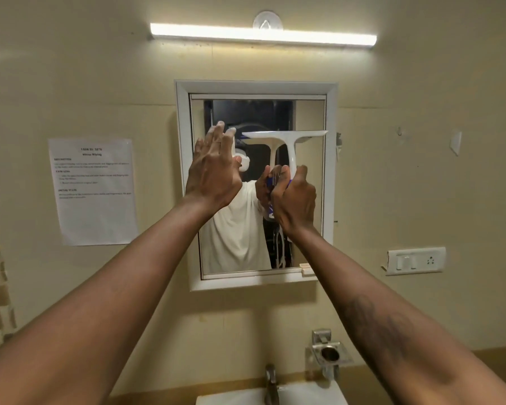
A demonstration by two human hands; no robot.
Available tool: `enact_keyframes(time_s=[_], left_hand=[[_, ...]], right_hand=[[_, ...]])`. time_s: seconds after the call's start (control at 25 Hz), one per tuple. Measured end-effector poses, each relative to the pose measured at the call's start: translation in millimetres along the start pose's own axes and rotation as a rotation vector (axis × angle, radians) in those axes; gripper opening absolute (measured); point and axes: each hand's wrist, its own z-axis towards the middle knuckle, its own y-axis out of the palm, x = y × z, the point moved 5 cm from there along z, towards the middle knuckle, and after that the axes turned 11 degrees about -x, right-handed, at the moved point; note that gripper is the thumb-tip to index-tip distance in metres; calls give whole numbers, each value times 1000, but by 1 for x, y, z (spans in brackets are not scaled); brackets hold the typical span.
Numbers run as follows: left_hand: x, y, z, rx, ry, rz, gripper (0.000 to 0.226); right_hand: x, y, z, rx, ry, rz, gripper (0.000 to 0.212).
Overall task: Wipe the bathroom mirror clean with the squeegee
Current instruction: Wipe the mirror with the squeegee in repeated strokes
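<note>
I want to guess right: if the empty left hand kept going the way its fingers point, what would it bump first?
Probably the mirror. The left hand is open, fingers aimed up and forward at the glass's upper left part, beside the squeegee. Depth is unclear; it may already touch.

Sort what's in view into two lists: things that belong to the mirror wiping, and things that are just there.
Belongs to the job:
squeegee
mirror
right hand, gripping the squeegee handle
left hand, open against the glass

Just there:
printed sheet on the wall
light bar
switch plate
tap
sink
</note>
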Motion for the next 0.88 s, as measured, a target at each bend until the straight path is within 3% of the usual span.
enact_keyframes(time_s=[0.48,0.88], left_hand=[[-1,-14,51,52,43,57,63],[0,-5,56,45,56,37,62]], right_hand=[[-17,13,72,106,-97,40,27],[-2,18,90,82,-113,27,34]])
